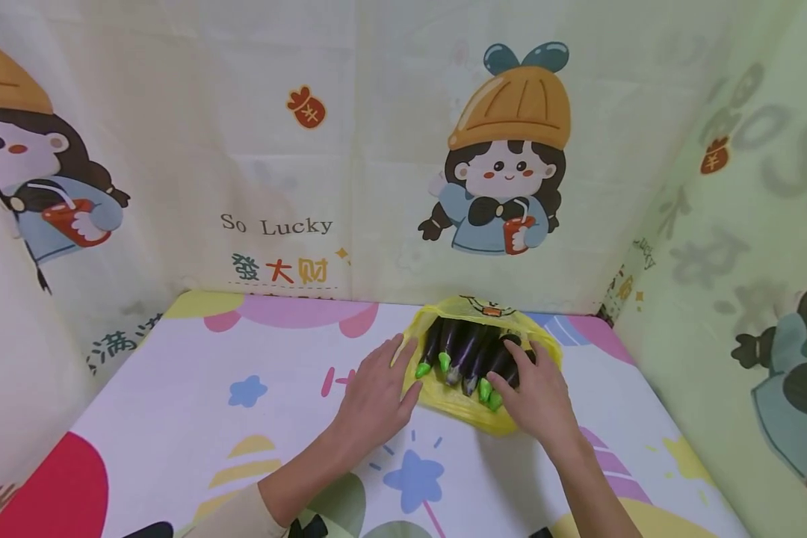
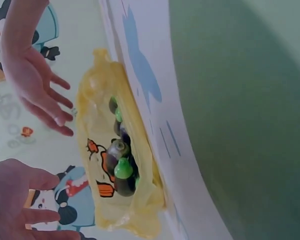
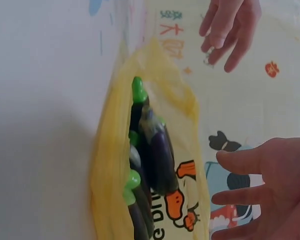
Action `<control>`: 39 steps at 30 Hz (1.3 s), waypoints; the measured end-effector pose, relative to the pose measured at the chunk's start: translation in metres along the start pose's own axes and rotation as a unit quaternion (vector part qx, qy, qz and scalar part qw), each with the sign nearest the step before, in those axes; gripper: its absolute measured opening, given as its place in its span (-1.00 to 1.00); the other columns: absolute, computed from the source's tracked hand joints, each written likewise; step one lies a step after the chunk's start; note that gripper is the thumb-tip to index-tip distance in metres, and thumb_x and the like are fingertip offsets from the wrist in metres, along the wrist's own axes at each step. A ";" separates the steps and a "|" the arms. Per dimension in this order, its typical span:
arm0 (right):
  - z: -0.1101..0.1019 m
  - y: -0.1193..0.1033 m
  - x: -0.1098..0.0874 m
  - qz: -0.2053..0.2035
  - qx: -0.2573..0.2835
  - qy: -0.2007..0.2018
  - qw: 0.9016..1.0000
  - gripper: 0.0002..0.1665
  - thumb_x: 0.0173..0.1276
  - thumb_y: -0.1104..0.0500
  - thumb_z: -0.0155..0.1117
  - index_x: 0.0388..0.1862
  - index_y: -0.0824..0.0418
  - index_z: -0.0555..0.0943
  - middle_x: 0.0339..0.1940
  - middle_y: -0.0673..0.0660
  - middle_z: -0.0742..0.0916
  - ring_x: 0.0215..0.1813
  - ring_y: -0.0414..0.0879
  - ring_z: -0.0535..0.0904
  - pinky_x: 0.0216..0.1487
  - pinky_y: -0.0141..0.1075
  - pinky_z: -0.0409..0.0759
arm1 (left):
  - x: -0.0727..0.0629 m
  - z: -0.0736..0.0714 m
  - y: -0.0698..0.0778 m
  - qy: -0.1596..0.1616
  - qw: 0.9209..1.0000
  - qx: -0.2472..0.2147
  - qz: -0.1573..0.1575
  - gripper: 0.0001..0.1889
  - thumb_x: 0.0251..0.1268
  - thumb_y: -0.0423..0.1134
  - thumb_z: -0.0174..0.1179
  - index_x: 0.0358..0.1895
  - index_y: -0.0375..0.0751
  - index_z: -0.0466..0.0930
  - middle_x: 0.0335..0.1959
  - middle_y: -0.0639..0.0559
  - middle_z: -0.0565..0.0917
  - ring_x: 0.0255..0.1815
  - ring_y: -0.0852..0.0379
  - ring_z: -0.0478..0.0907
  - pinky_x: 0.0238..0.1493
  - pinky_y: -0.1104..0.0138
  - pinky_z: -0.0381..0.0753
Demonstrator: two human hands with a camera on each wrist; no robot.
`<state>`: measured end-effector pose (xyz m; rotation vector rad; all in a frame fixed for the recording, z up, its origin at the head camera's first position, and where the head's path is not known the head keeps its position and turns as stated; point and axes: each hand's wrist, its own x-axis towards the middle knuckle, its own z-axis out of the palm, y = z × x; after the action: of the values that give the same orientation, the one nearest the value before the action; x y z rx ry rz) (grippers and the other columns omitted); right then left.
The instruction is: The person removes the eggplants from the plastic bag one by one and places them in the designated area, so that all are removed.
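Note:
A yellow plastic bag (image 1: 474,415) lies on the table with its mouth facing me. Inside it several dark purple eggplants (image 1: 469,350) lie side by side, some with bright green stem ends and some with greyish ones. My left hand (image 1: 376,382) hovers at the bag's left edge, fingers spread and holding nothing. On the other side my right hand (image 1: 539,387) is above the bag's right part, its fingers loosely extended and hiding some eggplants. Both wrist views show a gap between the hands and the bag (image 3: 107,185), which has an orange and black print.
The table (image 1: 296,351) has a white cover with coloured star, stripe and rainbow patterns. Cream cloth walls (image 1: 390,149) printed with cartoon figures and lettering stand behind and along both sides. Dark objects (image 1: 309,527) show at the near edge.

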<state>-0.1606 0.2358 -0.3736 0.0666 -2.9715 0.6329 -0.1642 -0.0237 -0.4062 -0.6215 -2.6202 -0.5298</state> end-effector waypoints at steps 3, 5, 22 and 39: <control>-0.004 0.006 0.002 0.013 -0.001 -0.002 1.000 -0.22 0.52 -0.04 0.27 0.58 0.26 0.33 0.58 0.60 0.21 0.57 0.56 0.12 0.43 0.45 0.23 | 0.006 0.003 0.002 0.005 1.000 -0.024 0.001 -0.34 0.41 -0.08 0.32 0.51 -0.18 0.41 0.44 -0.20 0.50 0.45 -0.14 0.47 0.38 -0.03 0.53; -0.006 0.010 0.003 0.021 -0.001 -0.001 1.000 -0.24 0.51 -0.03 0.27 0.57 0.24 0.35 0.57 0.61 0.20 0.55 0.59 0.13 0.40 0.48 0.25 | 0.010 0.006 0.003 0.004 0.999 -0.044 0.001 -0.36 0.40 -0.10 0.32 0.50 -0.18 0.42 0.42 -0.19 0.52 0.42 -0.14 0.50 0.37 -0.02 0.55; -0.016 0.041 0.017 0.066 0.004 -0.054 0.996 -0.30 0.52 0.04 0.24 0.57 0.13 0.36 0.51 0.72 0.16 0.47 0.73 0.14 0.21 0.59 0.35 | 0.047 0.027 0.006 -0.064 0.980 -0.185 -0.024 -0.46 0.43 -0.27 0.27 0.45 -0.13 0.47 0.15 -0.19 0.64 -0.02 0.01 0.59 -0.03 0.20 0.68; -0.008 0.066 0.026 0.034 0.023 -0.054 0.998 -0.43 0.52 0.21 0.18 0.49 0.23 0.46 0.27 0.63 0.54 0.25 0.51 0.45 0.18 0.32 0.51 | 0.080 0.046 0.002 -0.140 0.966 -0.211 -0.052 -0.46 0.46 -0.27 0.23 0.48 -0.04 0.46 0.20 -0.14 0.63 0.06 0.01 0.53 -0.03 0.20 0.54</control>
<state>-0.1897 0.2985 -0.3899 0.0036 -3.0753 0.7288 -0.2419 0.0250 -0.4087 -0.7343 -2.8320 -1.1277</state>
